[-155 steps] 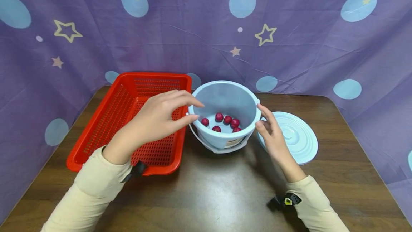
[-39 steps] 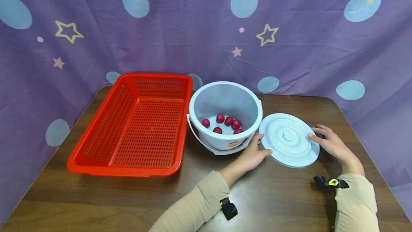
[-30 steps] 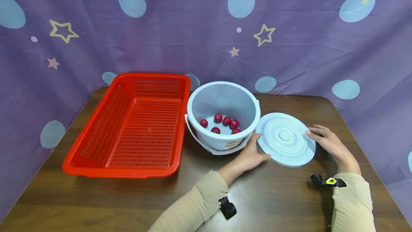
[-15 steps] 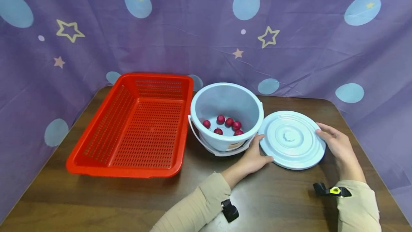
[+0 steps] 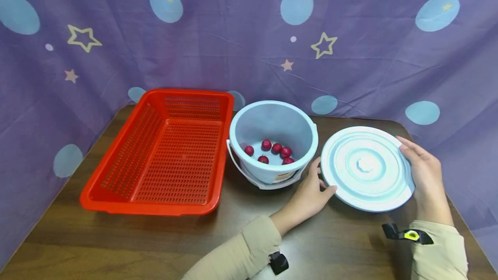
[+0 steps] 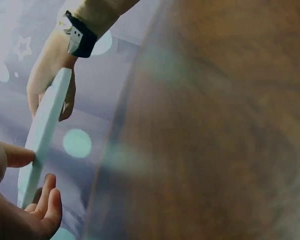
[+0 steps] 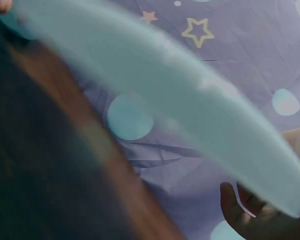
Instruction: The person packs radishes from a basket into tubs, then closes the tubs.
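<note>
A round pale-blue bucket lid (image 5: 365, 165) is held between both hands, lifted off the table and tilted. My left hand (image 5: 307, 195) pinches its left edge, thumb above and fingers below. My right hand (image 5: 426, 178) grips the opposite edge, with its fingers partly behind the rim. Seen edge-on in the left wrist view, the lid (image 6: 45, 125) hangs between the two hands. It crosses the right wrist view as a wide band, the lid (image 7: 165, 95) covering part of the right hand (image 7: 260, 215). Left of it stands the matching bucket (image 5: 272, 116), uncovered, with several small dark-red round radish-like pieces (image 5: 276, 148) on its bottom.
A red perforated plastic basket (image 5: 179, 154) with nothing in it stands left of the bucket. The bucket's white handle (image 5: 268, 185) hangs down at its front. A purple patterned cloth (image 5: 218, 38) hangs behind the brown wooden table (image 5: 155, 245).
Both hands moved from the bucket's rim to the lid on the table. Over the last half second the lid has risen, tilted and shifted right. The bucket and basket stay put.
</note>
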Demonstrator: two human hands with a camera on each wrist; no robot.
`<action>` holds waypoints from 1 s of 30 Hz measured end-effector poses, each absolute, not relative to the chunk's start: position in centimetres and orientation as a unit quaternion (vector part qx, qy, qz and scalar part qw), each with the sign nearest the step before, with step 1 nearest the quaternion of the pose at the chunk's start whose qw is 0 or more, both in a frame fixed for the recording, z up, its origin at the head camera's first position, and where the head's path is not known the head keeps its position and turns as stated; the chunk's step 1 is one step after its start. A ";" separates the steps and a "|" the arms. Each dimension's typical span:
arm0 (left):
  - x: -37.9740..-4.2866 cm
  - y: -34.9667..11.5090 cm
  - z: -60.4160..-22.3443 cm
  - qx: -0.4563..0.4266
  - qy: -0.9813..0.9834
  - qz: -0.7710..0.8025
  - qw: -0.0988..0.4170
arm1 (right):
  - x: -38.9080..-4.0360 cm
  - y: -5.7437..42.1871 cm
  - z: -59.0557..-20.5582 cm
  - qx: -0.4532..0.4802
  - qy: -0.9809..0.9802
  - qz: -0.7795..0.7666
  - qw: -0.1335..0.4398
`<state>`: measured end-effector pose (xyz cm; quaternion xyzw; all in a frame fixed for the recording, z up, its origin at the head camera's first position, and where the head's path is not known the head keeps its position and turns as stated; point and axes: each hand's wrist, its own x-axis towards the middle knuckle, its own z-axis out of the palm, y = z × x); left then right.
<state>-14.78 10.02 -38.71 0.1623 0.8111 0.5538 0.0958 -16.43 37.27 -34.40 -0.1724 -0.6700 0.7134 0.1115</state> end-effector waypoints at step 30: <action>-12.6 6.3 -30.2 0.272 0.690 0.670 -0.040 | -14.1 33.7 -29.7 -0.019 -0.531 0.833 0.156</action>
